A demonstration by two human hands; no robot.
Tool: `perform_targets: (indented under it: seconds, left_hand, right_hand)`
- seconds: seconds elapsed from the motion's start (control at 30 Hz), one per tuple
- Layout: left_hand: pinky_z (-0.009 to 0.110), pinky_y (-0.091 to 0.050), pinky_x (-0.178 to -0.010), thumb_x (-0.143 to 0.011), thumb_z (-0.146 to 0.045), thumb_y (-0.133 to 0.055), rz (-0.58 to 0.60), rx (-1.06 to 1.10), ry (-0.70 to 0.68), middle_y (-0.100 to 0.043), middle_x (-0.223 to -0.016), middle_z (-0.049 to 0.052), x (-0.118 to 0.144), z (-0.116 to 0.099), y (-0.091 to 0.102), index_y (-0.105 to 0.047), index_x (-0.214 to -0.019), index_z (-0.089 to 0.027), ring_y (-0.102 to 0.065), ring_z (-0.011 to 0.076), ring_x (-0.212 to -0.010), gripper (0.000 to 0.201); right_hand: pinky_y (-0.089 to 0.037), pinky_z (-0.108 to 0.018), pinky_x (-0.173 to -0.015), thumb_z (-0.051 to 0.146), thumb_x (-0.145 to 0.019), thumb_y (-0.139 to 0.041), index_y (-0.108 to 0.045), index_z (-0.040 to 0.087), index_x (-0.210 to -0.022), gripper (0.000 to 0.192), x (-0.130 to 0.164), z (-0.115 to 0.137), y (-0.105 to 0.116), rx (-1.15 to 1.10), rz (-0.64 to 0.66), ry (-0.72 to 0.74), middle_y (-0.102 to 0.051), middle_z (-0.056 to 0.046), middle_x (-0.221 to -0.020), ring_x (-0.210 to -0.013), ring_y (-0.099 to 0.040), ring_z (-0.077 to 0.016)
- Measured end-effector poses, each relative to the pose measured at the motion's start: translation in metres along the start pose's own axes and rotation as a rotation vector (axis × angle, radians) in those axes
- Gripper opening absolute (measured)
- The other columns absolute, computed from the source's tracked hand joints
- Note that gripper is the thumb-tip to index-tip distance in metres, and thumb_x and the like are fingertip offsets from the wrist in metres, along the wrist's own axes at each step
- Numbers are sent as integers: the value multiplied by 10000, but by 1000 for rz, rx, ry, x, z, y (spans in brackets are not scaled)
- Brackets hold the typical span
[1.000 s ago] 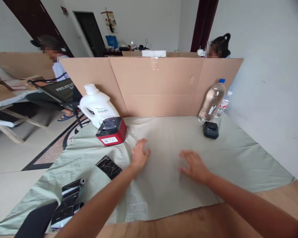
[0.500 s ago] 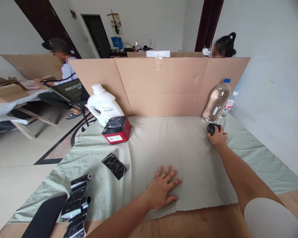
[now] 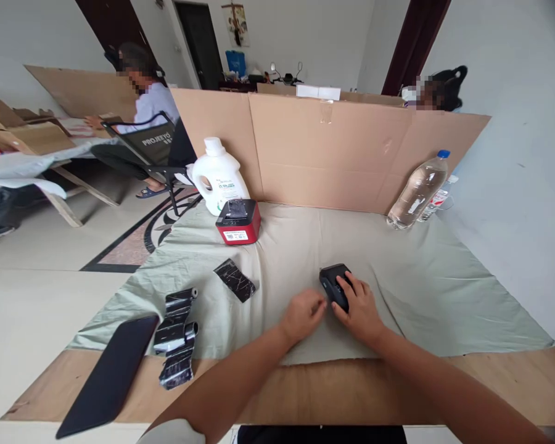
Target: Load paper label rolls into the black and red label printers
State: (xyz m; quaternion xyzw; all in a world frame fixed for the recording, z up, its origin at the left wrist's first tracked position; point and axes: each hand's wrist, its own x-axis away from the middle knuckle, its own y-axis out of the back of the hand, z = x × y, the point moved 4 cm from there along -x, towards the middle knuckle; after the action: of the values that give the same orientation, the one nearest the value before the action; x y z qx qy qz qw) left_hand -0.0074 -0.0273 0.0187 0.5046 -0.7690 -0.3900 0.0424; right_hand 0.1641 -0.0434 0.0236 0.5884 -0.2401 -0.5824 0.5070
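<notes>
My right hand [image 3: 361,313] grips a small black box-shaped device [image 3: 337,285], its fingers over the top and right side. The device is at the middle of the cloth, in front of me. Close to its left side is my left hand [image 3: 304,316], with fingers curled in and nothing visible in them. Further left lies a flat black patterned piece of film [image 3: 235,279]. Beyond that film stands a red and black label printer [image 3: 238,223], in front of a white detergent bottle [image 3: 219,176].
A black curling film roll [image 3: 176,333] and a flat dark tablet-like slab [image 3: 108,373] lie at the left edge. A cardboard screen [image 3: 324,154] closes off the back. Water bottles [image 3: 419,194] lean at the back right. Two other people sit beyond the table.
My right hand has brought the black device from beside the water bottles to the cloth's middle. My left hand, earlier flat and spread, has curled up next to it. The camera view has shifted.
</notes>
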Motion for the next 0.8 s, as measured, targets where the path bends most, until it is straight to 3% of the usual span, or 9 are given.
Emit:
perform_targets:
  seconds: [0.07, 0.1, 0.27, 0.4, 0.47, 0.53, 0.63, 0.7, 0.8]
  left_hand:
    - [363, -491, -877, -896, -200, -467, -168, -47, 148, -684, -925, 81, -1, 11, 10, -655, -936, -170, -604, 211, -933, 194]
    - [380, -483, -908, -876, -184, -496, -187, -62, 183, -681, -977, 88, -2, 15, 13, -646, -992, -164, -589, 224, -983, 191]
    - [423, -432, -1024, -830, -111, -537, -90, -51, 236, -646, -1189, 125, -5, 24, 10, -578, -1224, -127, -536, 252, -1142, 396]
    - [423, -413, -1044, -818, -101, -547, -76, 4, 256, -642, -1218, 115, -6, 25, 9, -595, -1226, -148, -531, 254, -1160, 413]
    - [394, -449, -988, -798, -95, -570, -84, 90, 329, -634, -1233, 108, -7, 26, 10, -598, -1231, -167, -578, 234, -1077, 440]
    - [326, -501, -828, -805, -95, -560, -62, 256, 479, -647, -1186, 108, -9, 30, 9, -551, -1303, -168, -628, 180, -877, 503]
    - [227, -435, -554, -846, -95, -493, 41, 547, 725, -685, -975, 85, -12, 31, 4, -363, -1466, -144, -566, 96, -566, 635]
    - [202, -369, -474, -833, -61, -466, 99, 673, 807, -681, -854, 55, -15, 27, 1, -260, -1514, -129, -518, 77, -475, 715]
    - [187, -318, -421, -780, 1, -442, 124, 733, 848, -648, -695, 7, -19, 21, -2, -240, -1525, -126, -467, 67, -398, 783]
  right_hand:
    - [-434, -536, -949, 420, -864, -544, -494, 212, -1376, 555, 12, 21, -1, 5, -7, -35, -463, -143, -1432, -1167, -466, -353]
    - [-434, -544, -943, 435, -866, -547, -497, 216, -1373, 554, 18, 29, -1, 6, -14, -53, -461, -143, -1434, -1164, -464, -358]
    - [-421, -583, -947, 516, -872, -547, -502, 221, -1367, 579, 38, 52, -5, -18, -43, -129, -430, -159, -1450, -1184, -449, -376]
    - [-398, -575, -1017, 517, -912, -486, -497, 230, -1368, 539, 39, 43, -5, -160, -15, -152, -423, -144, -1458, -1235, -445, -345]
    - [-388, -573, -1045, 540, -913, -461, -515, 218, -1340, 539, 30, 27, -7, -284, -40, -220, -454, -154, -1422, -1270, -438, -333]
    - [-403, -571, -1041, 586, -891, -451, -525, 193, -1316, 583, 18, 8, -14, -439, -68, -344, -495, -172, -1370, -1278, -449, -330]
    - [-444, -547, -1016, 620, -851, -466, -499, 174, -1336, 660, 2, -13, -34, -690, -22, -518, -531, -182, -1346, -1229, -516, -318]
    - [-406, -536, -1068, 596, -838, -489, -472, 178, -1369, 676, -2, -17, -44, -794, 6, -547, -518, -169, -1387, -1256, -510, -306]
    - [-296, -514, -1161, 525, -844, -493, -423, 205, -1424, 666, 2, -16, -51, -856, -3, -486, -457, -124, -1470, -1368, -411, -282]
